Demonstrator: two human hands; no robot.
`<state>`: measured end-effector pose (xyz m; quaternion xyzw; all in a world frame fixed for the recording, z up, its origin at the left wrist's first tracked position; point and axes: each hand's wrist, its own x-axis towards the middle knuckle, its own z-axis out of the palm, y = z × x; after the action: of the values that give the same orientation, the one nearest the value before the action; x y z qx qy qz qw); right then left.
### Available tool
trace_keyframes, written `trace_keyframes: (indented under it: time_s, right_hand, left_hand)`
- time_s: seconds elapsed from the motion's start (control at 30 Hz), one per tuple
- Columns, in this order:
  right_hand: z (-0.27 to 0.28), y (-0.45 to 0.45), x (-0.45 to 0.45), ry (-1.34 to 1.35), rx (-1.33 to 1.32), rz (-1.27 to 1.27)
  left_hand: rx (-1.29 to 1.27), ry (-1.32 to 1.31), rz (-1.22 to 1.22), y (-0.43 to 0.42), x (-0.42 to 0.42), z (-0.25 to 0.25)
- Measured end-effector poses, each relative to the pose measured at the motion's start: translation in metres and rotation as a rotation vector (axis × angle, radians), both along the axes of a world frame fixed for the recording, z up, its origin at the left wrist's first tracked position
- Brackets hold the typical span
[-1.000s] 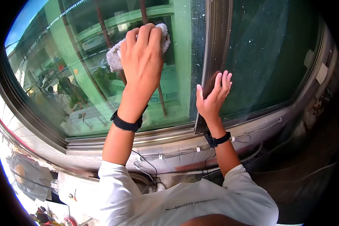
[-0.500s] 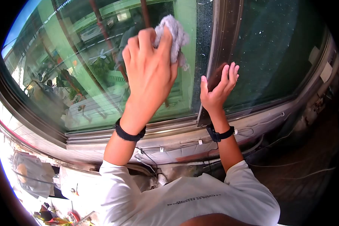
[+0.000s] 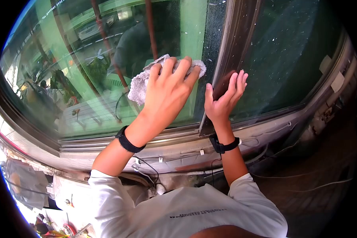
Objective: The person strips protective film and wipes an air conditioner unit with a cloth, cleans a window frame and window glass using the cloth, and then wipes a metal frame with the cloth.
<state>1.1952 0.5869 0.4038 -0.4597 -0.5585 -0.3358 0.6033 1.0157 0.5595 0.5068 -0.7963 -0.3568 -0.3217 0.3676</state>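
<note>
My left hand (image 3: 168, 89) presses a light grey fluffy cloth (image 3: 138, 88) against the window glass (image 3: 186, 31), fingers curled over it. Part of the cloth sticks out to the left of the hand and a little past the fingertips on the right. My right hand (image 3: 226, 95) rests with fingers outstretched and thumb apart against the dark metal frame (image 3: 242, 31) between the two panes, and it holds nothing. Black bands circle both wrists. White specks dot the darker right pane (image 3: 289, 51).
Below the glass run the window's metal track (image 3: 107, 143) and a ledge with thin cables (image 3: 178, 158) clipped along it. Plants and assorted items (image 3: 47, 226) stand at the lower left. Green walls and reddish bars show in the glass.
My left hand has moved down the pane with the cloth, which now lies spread wider under the fingers. My right hand remains at the frame; the view has shifted slightly.
</note>
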Motion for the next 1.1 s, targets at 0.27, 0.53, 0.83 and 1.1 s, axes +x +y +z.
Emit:
trace_keyframes:
  time_s: [0.27,0.53,0.83,1.1]
  right_hand:
    - [0.001,-0.004,0.0,-0.022,-0.021,0.027]
    - [-0.011,-0.044,-0.004,-0.043,0.031,0.413]
    - [-0.023,-0.128,-0.038,0.581,-0.392,1.312]
    - [0.084,-0.069,0.074,0.391,-0.029,0.524]
  left_hand:
    - [-0.046,-0.26,0.006,-0.013,-0.004,0.016]
    - [-0.914,-0.714,-0.729,-0.047,-0.004,-0.033]
    - [-0.902,-0.623,-0.74,-0.09,-0.01,-0.018]
    - [-0.435,-0.56,-1.388,-0.155,-0.069,0.026]
